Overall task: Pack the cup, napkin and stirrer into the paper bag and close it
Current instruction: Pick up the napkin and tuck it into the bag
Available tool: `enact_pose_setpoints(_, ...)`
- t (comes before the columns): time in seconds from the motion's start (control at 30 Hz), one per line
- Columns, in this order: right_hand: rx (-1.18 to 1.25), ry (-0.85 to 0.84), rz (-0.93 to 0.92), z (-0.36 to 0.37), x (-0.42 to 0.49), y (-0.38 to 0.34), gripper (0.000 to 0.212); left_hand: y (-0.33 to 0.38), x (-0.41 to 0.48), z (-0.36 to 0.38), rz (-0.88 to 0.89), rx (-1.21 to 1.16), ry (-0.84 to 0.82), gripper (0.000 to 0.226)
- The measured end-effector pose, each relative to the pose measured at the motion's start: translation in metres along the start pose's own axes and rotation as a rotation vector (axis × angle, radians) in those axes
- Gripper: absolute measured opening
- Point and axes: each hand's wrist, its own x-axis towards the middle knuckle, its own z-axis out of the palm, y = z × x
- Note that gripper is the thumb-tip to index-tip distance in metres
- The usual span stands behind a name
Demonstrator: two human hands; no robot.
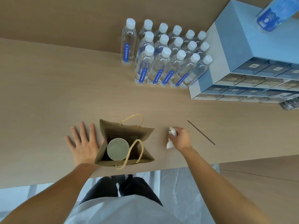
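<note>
A brown paper bag (142, 135) with yellow cord handles stands open near the table's front edge. Inside it sits the cup (117, 149), seen from above as a pale round lid. My left hand (82, 143) lies flat on the table with fingers spread, its thumb side touching the bag's left wall. To the right of the bag, my right hand (182, 138) is closed around a crumpled white napkin (171, 137), just above or on the table. A thin dark stirrer (201, 132) lies diagonally on the table, right of my right hand.
Several clear water bottles (163, 57) with white caps stand in rows at the back. A light blue drawer cabinet (252, 62) stands at the back right with another bottle (273, 15) on top. The wooden table (48, 94) ends just below the bag.
</note>
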Motion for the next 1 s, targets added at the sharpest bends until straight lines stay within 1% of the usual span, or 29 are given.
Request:
enact_pose_setpoints(0.03, 0.223, 0.000, 0.066, -0.006, -0.012, -0.011, 0.013, 0.000, 0.001, -0.002, -0.003, 0.013, -0.008, 0.079)
enact_pose_setpoints(0.07, 0.438, -0.009, 0.103, -0.014, -0.026, -0.024, 0.009, 0.001, 0.001, -0.005, 0.002, 0.002, 0.000, 0.088)
enact_pose_setpoints(0.1, 0.614, -0.027, 0.108, -0.026, -0.041, -0.036, 0.011, 0.002, 0.000, -0.008, 0.014, -0.016, 0.010, 0.095)
enact_pose_setpoints(0.13, 0.734, -0.054, 0.088, -0.041, -0.058, -0.050, 0.015, 0.004, -0.001, -0.009, 0.021, -0.017, 0.027, 0.094)
enact_pose_setpoints(0.2, 0.835, -0.112, -0.008, -0.072, -0.094, -0.081, 0.029, 0.002, -0.001, -0.009, 0.021, 0.033, 0.024, 0.078)
enact_pose_setpoints(0.27, 0.844, -0.192, -0.107, -0.093, -0.126, -0.112, 0.043, -0.002, -0.003, -0.006, 0.014, 0.055, -0.024, 0.083)
enact_pose_setpoints(0.33, 0.872, -0.230, -0.184, -0.102, -0.146, -0.137, 0.043, -0.006, -0.002, -0.006, 0.032, 0.066, -0.025, 0.089)
enact_pose_setpoints(0.4, 0.867, -0.248, -0.263, -0.100, -0.154, -0.159, 0.032, -0.007, -0.001, -0.006, 0.031, 0.097, -0.017, 0.090)
enact_pose_setpoints(0.47, 0.742, -0.239, -0.324, -0.094, -0.154, -0.172, 0.024, -0.006, 0.000, -0.005, 0.024, 0.085, -0.011, 0.083)
enact_pose_setpoints(0.53, 0.523, -0.219, -0.354, -0.087, -0.151, -0.179, 0.029, -0.008, 0.000, -0.005, 0.010, 0.075, -0.006, 0.075)
enact_pose_setpoints(0.6, 0.275, -0.173, -0.408, -0.082, -0.147, -0.180, 0.030, -0.009, 0.004, 0.001, 0.011, 0.072, -0.003, 0.077)
enact_pose_setpoints(0.67, 0.039, -0.071, -0.523, -0.075, -0.146, -0.182, 0.028, -0.010, 0.006, 0.006, 0.009, 0.077, 0.007, 0.078)
enact_pose_setpoints(0.73, -0.102, 0.013, -0.659, -0.070, -0.146, -0.187, 0.023, -0.011, 0.007, 0.010, 0.010, 0.074, 0.017, 0.078)
enact_pose_setpoints(0.77, -0.147, 0.031, -0.695, -0.068, -0.146, -0.189, 0.020, -0.012, 0.008, 0.011, 0.012, 0.070, 0.024, 0.077)
enact_pose_setpoints(0.83, -0.257, 0.056, -0.692, -0.067, -0.145, -0.193, 0.017, -0.011, 0.007, 0.010, 0.021, 0.065, 0.050, 0.077)
enact_pose_setpoints(0.93, -0.435, 0.003, -0.677, -0.062, -0.148, -0.199, 0.026, -0.010, 0.005, 0.008, 0.028, 0.069, 0.063, 0.077)
enact_pose_setpoints(1.0, -0.492, -0.050, -0.686, -0.060, -0.151, -0.206, 0.033, -0.010, 0.005, 0.007, 0.021, 0.068, 0.070, 0.078)
